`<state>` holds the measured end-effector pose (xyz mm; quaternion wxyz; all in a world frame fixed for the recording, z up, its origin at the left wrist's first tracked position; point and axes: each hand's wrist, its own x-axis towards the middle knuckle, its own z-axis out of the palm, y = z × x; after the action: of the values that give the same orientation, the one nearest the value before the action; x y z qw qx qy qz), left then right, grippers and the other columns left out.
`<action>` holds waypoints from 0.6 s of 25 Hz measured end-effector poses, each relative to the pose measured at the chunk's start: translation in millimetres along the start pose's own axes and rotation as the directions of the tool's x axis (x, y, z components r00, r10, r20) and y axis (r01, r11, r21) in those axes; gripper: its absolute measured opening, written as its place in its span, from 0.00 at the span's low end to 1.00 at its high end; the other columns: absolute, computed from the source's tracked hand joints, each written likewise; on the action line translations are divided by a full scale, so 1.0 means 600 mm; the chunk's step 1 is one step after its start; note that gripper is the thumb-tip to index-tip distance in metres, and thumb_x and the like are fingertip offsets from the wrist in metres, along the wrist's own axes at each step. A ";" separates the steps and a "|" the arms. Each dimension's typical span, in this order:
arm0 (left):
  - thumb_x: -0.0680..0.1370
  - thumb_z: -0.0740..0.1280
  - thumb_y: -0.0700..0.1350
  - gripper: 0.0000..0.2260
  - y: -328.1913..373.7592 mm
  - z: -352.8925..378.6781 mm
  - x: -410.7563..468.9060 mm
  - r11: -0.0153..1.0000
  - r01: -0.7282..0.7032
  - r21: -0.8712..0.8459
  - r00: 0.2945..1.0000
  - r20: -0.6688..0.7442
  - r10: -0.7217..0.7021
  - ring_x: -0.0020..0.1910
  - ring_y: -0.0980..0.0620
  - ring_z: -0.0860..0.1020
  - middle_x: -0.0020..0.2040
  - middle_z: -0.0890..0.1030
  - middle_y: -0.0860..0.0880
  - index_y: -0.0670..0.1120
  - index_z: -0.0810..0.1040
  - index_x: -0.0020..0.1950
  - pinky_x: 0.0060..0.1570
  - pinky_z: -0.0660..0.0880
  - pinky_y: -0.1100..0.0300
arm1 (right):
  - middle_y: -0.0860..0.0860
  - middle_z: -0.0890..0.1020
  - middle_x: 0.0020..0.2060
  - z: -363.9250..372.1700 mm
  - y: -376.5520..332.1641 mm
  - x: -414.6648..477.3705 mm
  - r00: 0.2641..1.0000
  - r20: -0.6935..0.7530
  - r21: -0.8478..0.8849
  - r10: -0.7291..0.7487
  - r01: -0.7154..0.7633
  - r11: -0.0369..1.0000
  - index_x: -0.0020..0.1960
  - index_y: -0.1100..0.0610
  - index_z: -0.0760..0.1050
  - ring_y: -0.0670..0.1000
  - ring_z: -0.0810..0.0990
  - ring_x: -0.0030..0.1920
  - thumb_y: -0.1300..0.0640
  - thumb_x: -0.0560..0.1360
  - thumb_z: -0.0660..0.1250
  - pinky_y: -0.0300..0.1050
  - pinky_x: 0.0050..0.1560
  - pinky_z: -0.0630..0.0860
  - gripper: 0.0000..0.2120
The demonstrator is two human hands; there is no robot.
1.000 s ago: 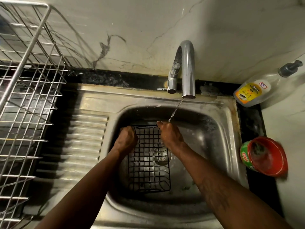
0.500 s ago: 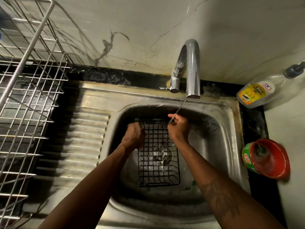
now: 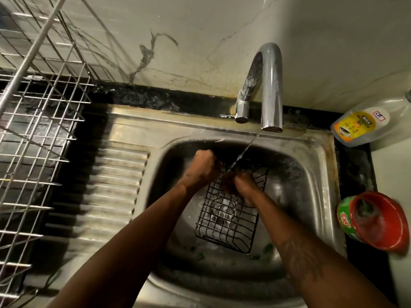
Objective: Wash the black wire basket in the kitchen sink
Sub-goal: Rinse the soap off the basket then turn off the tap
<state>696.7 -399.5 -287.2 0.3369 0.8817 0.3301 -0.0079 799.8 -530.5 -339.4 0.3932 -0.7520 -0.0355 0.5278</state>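
The black wire basket (image 3: pixel 229 221) lies tilted in the steel sink (image 3: pixel 311 174), its far end raised under the tap. My left hand (image 3: pixel 203 165) grips the basket's far left corner with curled fingers. My right hand (image 3: pixel 239 184) lies inside the basket near its far end, blurred, so its fingers are unclear. A thin stream of water (image 3: pixel 243 152) runs from the chrome tap (image 3: pixel 270 90) onto the basket between my hands.
A steel wire dish rack (image 3: pixel 33 130) stands on the left beside the ribbed drainboard (image 3: pixel 106 185). On the right counter a dish soap bottle (image 3: pixel 364 125) lies on its side, and a red and green tub (image 3: pixel 373 221) sits near the sink's rim.
The basket has turned and shifted right, its far end lifted. My right hand has moved from the basket's far rim to inside it. My left hand still holds the far left corner.
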 end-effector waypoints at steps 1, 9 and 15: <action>0.78 0.68 0.42 0.08 0.003 0.000 0.008 0.999 -0.033 0.011 0.999 0.029 0.033 0.41 0.42 0.83 0.42 0.85 0.41 0.39 0.85 0.48 0.43 0.79 0.55 | 0.62 0.85 0.46 0.009 0.007 -0.009 0.986 0.151 -0.031 0.066 -0.062 0.998 0.49 0.59 0.80 0.60 0.84 0.44 0.64 0.81 0.63 0.53 0.44 0.82 0.08; 0.79 0.71 0.50 0.11 -0.013 -0.003 0.018 0.995 -0.097 0.019 0.991 0.090 0.095 0.53 0.45 0.84 0.53 0.87 0.46 0.50 0.86 0.59 0.53 0.79 0.56 | 0.56 0.85 0.43 0.049 -0.008 0.011 0.983 0.181 -0.034 -0.037 0.044 0.998 0.55 0.61 0.81 0.51 0.84 0.38 0.59 0.77 0.73 0.41 0.32 0.81 0.09; 0.77 0.67 0.39 0.12 -0.075 -0.013 -0.061 0.980 -0.036 0.194 0.985 -0.158 0.067 0.42 0.41 0.83 0.48 0.85 0.44 0.44 0.79 0.61 0.39 0.80 0.52 | 0.55 0.85 0.52 0.008 -0.002 0.024 0.994 -0.073 0.228 -0.079 0.094 0.969 0.56 0.60 0.79 0.52 0.86 0.52 0.48 0.73 0.77 0.53 0.50 0.84 0.20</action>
<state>640.4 -390.8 -298.8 0.2229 0.9158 0.3314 0.0416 802.6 -520.2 -350.0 0.5017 -0.7151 0.0058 0.4867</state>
